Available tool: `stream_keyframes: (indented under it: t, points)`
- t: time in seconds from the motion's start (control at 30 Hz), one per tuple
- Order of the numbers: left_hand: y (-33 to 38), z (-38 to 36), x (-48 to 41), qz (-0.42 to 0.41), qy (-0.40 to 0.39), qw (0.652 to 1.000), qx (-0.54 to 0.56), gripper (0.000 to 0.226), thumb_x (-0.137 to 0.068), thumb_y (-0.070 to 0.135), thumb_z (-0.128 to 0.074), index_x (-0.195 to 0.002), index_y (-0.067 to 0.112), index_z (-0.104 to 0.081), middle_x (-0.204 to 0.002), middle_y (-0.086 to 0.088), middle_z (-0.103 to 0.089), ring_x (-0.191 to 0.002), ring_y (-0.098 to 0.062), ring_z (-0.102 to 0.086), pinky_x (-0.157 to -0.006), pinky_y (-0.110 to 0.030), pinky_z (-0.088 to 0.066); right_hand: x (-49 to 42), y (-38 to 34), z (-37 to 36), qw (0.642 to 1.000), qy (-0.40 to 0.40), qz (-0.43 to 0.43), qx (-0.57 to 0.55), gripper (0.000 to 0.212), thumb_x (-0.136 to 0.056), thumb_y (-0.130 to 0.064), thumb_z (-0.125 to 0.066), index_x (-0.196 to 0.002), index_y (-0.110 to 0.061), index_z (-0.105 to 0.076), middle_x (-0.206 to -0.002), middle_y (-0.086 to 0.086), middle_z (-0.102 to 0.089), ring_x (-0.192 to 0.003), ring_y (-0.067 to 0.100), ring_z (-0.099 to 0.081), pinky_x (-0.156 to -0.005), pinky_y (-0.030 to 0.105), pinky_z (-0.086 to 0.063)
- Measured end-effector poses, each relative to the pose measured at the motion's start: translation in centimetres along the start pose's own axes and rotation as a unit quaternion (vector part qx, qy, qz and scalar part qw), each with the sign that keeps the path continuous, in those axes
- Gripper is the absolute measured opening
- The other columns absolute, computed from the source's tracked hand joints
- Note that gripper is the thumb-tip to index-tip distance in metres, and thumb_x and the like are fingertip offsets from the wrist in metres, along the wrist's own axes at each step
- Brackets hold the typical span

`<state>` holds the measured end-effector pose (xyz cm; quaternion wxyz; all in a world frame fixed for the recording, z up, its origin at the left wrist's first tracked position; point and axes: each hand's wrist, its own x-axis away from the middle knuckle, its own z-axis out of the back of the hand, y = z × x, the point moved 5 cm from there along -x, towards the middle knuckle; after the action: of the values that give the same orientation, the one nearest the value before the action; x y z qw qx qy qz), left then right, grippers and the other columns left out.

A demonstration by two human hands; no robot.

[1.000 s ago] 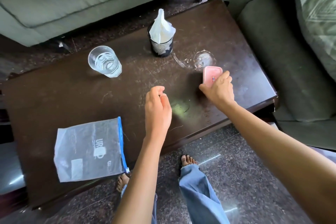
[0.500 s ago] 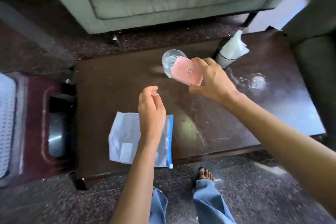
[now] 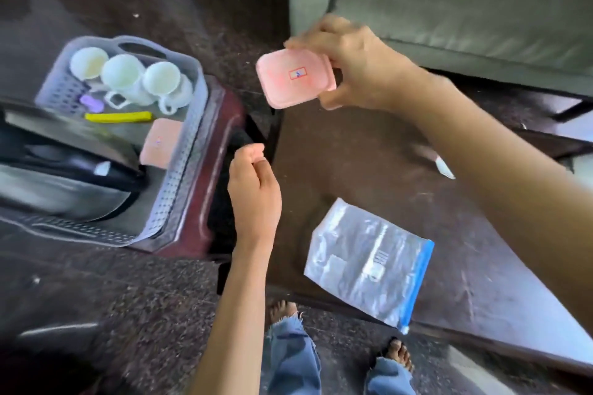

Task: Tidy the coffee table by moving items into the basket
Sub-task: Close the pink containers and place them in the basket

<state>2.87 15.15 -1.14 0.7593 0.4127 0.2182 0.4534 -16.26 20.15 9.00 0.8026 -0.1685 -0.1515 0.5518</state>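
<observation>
A person standing at a dark coffee tabletop (image 3: 369, 170) is holding a pink box (image 3: 293, 78) in the right hand (image 3: 356, 64), the grip clamped on its right edge with fingers over the top rim and the thumb underneath. The box, rounded at the corners and bearing a small red-framed label, is hanging in the air past the tabletop's left end, over the dark floor, between the tabletop and a grey perforated basket (image 3: 179, 176). The left hand (image 3: 253, 192) is hovering lower, beside the tabletop's left edge, its grip loosely curled and empty, thumb resting against the fingers.

The basket is sitting on a reddish-brown stool (image 3: 208, 208) to the left, well apart from the held box. Three white cups (image 3: 123, 74) are standing side by side at its far end, and just near them are lying a small purple item (image 3: 90, 103) and a yellow strip (image 3: 118, 116). A second pink box (image 3: 160, 143) is leaning against the basket's right wall. A dark, blurred shape is filling the near end of the basket; what it is cannot be told.

On the tabletop, a clear zip bag (image 3: 365, 263) with a blue seal is lying flat near the front edge. A grey-green sofa (image 3: 465, 0) is standing behind. Bare feet and frayed jeans are showing at the bottom of the frame.
</observation>
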Motion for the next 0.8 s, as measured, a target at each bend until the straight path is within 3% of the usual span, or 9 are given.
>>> stream_keyframes:
  t: [0.17, 0.33, 0.43, 0.6, 0.8]
  points:
    - [-3.3, 3.2, -2.3, 0.021, 0.015, 1.000, 0.018, 0.027, -0.095, 0.002, -0.040, -0.113, 0.006, -0.060, -0.111, -0.007, -0.064, -0.103, -0.021, -0.061, -0.089, -0.025, -0.045, -8.8, -8.2, -2.4, 0.984, -0.090, 0.142, 0.064, 0.079, -0.064, -0.003, -0.074, -0.137, -0.020, -0.051, -0.126, 0.012, -0.051, -0.110, 0.028, -0.054, -0.092, 0.030, -0.043]
    - [-5.1, 4.3, -3.1, 0.034, -0.008, 0.999, 0.028, 0.025, -0.095, 0.002, -0.041, -0.113, 0.006, -0.059, -0.106, 0.001, -0.060, -0.102, -0.014, -0.058, -0.084, -0.008, -0.036, -14.9, -13.8, -6.5, 0.946, -0.170, 0.232, 0.149, 0.081, -0.065, -0.006, -0.077, -0.138, -0.027, -0.048, -0.128, 0.009, -0.051, -0.116, 0.031, -0.050, -0.094, 0.044, -0.045]
    - [-5.6, 4.5, -3.2, 0.040, -0.026, 0.998, 0.031, 0.025, -0.096, 0.003, -0.040, -0.113, 0.006, -0.058, -0.103, 0.004, -0.058, -0.098, -0.007, -0.054, -0.081, 0.001, -0.032, -16.8, -15.3, -9.2, 0.924, -0.233, 0.244, 0.179, 0.083, -0.065, -0.005, -0.075, -0.138, -0.032, -0.046, -0.126, 0.006, -0.051, -0.114, 0.029, -0.049, -0.090, 0.045, -0.047]
    - [-6.9, 4.8, -4.0, 0.041, -0.063, 0.997, 0.024, 0.026, -0.096, 0.007, -0.040, -0.116, 0.009, -0.057, -0.108, 0.001, -0.060, -0.101, -0.007, -0.055, -0.086, -0.010, -0.036, -18.5, -16.0, -13.6, 0.902, -0.306, 0.236, 0.194, 0.082, -0.066, -0.004, -0.075, -0.137, -0.033, -0.047, -0.122, 0.006, -0.055, -0.111, 0.030, -0.053, -0.079, 0.040, -0.050]
    - [-7.4, 4.3, -4.6, 0.056, -0.072, 0.996, 0.025, 0.028, -0.096, 0.007, -0.039, -0.117, 0.009, -0.056, -0.112, -0.004, -0.062, -0.105, -0.011, -0.057, -0.088, -0.012, -0.037, -18.7, -15.4, -15.1, 0.908, -0.316, 0.225, 0.160, 0.083, -0.070, 0.000, -0.076, -0.141, -0.030, -0.044, -0.132, 0.004, -0.051, -0.121, 0.026, -0.048, -0.082, 0.034, -0.040]
